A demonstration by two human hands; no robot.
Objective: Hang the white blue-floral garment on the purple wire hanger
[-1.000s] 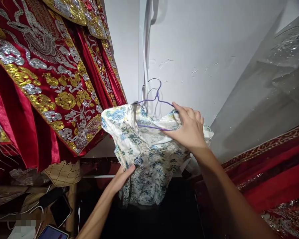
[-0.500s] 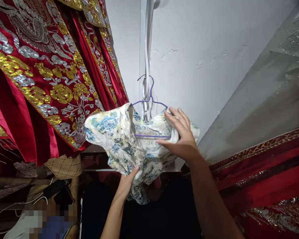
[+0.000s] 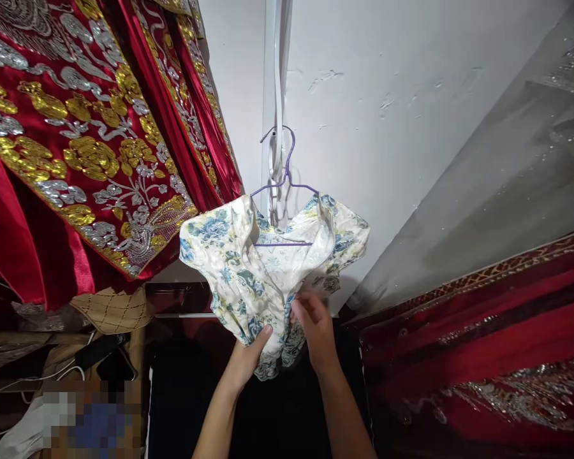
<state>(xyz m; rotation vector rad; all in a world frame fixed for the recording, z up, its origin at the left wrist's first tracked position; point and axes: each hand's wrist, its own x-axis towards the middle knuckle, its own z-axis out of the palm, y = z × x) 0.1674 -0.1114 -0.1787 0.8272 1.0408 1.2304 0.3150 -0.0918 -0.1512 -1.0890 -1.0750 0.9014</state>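
Hanger (image 3: pixel 287 191) worry: my left hand (image 3: pixel 249 357) and right hand (image 3: pixel 316 325) both pinch the floral dress (image 3: pixel 239 268) below it; tugging could unhook it.

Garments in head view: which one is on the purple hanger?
The white garment with blue flowers, on the purple hanger at the wall. Both the left hand and right hand grip its lower part. The red embroidered robes hang apart, untouched.

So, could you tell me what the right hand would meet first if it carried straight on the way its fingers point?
Probably the cream, blue-flowered satin garment it already pinches; beyond, the purple wire hanger, though depth is unclear.
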